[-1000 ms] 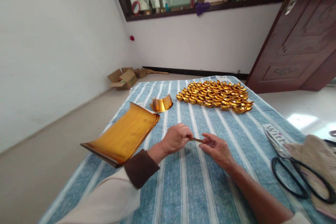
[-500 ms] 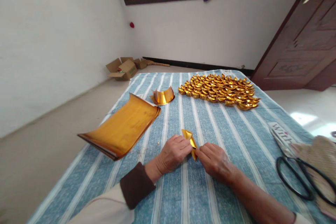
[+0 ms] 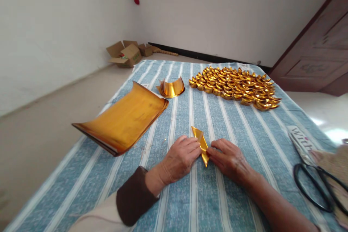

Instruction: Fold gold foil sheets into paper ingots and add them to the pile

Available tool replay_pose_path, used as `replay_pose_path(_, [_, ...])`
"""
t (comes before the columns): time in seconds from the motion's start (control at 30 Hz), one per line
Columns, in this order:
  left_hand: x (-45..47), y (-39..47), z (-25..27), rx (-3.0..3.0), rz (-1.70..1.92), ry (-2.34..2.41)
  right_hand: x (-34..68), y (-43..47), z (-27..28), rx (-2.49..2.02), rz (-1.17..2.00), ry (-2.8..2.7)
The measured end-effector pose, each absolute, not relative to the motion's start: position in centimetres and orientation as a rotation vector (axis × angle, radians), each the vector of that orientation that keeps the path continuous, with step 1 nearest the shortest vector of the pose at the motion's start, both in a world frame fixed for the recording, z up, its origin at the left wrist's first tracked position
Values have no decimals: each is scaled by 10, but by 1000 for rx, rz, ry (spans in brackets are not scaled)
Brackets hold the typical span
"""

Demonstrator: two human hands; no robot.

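Gold folded piece (image 3: 204,146) gripped from both sides

Shiny and thin, it lies on the striped cloth (image 3: 176,206) of the table (image 3: 244,127), roughly midway between the left and right edges and well apart from the far one. The left hand (image 3: 181,157) has its fingers together and slightly bent, the tips closed on the piece's left side; its thumb is hidden. The right hand (image 3: 231,159) is drawn in, thumb and curled fingertips pinching the opposite side.

The piece itself is a narrow, slanting shape with a sharp point at each end, one aimed toward the table's far edge, the other toward the person. Smooth facets catch the light, and a crease crosses it near the fingers.

By the left edge, a stack of large sheets (image 3: 122,119) curls up at its ends, amber on top. Just beyond it stand smaller strips (image 3: 174,87), bent in a glossy arc. Toward the far right corner, many boat-shaped folds (image 3: 233,85) sit packed close, their tips pointed and gleaming. Near the right edge lie scissors (image 3: 304,156) with black looped handles, beside a rough tan fabric (image 3: 330,161). The cloth is blue with white bands; a brown cuff (image 3: 136,195) rings the left forearm.
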State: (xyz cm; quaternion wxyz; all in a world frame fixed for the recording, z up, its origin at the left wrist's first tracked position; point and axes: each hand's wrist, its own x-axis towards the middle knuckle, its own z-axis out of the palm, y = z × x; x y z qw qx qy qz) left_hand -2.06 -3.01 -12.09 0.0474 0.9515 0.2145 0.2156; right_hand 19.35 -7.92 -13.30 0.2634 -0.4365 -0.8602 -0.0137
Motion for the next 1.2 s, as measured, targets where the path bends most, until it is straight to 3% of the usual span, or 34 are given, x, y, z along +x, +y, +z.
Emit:
replay_pose_path(0.63, [-14,-38,-113,2797,716,711,196,-72,-133,-1079,-15,-2351])
replay_pose_path(1.2, [-15,-32,-114,2479,818,743,184,-64,-132,-1176,210,-2094])
